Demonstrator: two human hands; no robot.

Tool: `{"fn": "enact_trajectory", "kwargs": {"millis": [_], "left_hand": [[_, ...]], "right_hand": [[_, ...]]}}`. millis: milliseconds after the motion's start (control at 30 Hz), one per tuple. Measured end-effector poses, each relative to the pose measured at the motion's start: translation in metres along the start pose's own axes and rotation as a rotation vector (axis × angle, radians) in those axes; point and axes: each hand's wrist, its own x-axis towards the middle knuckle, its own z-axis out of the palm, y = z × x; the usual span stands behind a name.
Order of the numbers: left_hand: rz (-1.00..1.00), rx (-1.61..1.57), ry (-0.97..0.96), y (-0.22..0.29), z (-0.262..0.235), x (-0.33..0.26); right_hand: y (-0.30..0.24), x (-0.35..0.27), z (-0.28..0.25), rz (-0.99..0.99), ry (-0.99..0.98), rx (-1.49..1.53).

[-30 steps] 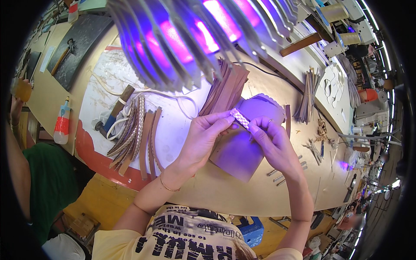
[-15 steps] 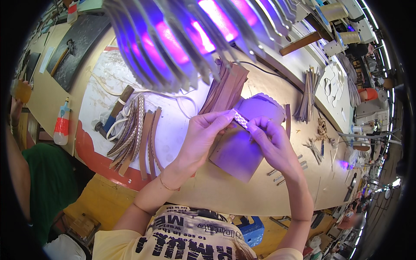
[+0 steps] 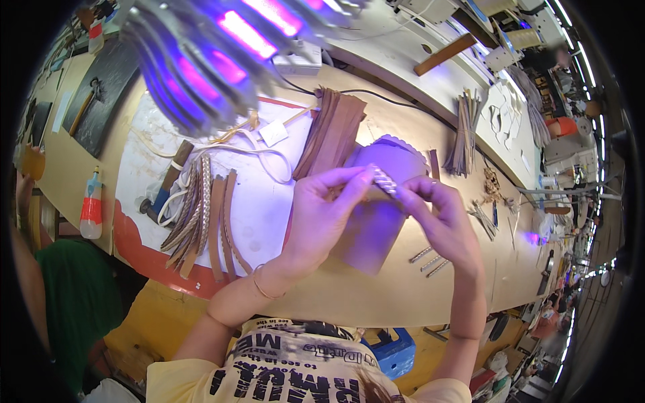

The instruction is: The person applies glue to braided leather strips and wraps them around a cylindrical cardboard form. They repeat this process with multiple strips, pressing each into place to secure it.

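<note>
Between my two hands a short braided strap [image 3: 384, 182], pale and lit purple, is stretched. My left hand [image 3: 327, 213] pinches its left end between thumb and fingers. The right end sits in the pinch of my right hand [image 3: 435, 213]. Both hands are raised above a flat brown leather piece [image 3: 368, 240] with a scalloped far edge. A stack of brown leather strips [image 3: 330, 134] lies beyond my left hand. On the white sheet [image 3: 269, 201] to the left rests a bundle of braided straps [image 3: 195, 218], beside plain brown strips [image 3: 218, 221].
A ribbed lamp [image 3: 195, 67] glowing purple hangs over the far left of the table. A hammer [image 3: 161, 195] and a red-and-white bottle [image 3: 92, 208] stand or lie leftward. Thin metal rods [image 3: 430, 262] and a bundle of narrow strips [image 3: 463, 131] lie to the right.
The lamp and table have shifted left and up in the picture as the view moved. My hands keep hold of the braided strap, which now tilts differently between them.
</note>
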Motion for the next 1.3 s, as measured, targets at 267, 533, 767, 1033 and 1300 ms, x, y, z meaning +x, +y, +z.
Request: {"fn": "enact_trajectory", "kwargs": {"millis": [267,533,767,1033,1300], "left_hand": [[-0.082,0.113,-0.582,0.024,0.104,-0.024],[-0.21,0.067,-0.597,-0.005,0.111,-0.048],[-0.31,0.297,-0.316,-0.008,0.011,-0.027],[-0.334,0.233,-0.165,-0.016,-0.034,-0.014],[0.163,0.594,-0.231,-0.024,-0.005,-0.023]], "right_hand": [[0.011,-0.121,-0.055,-0.058,0.428,0.166],[0.026,-0.152,-0.073,0.024,0.33,0.129],[0.05,-0.063,-0.025,0.112,-0.08,0.112],[0.033,-0.018,-0.005,0.086,-0.127,-0.121],[0.043,-0.022,-0.037,0.09,-0.187,0.197]]}}
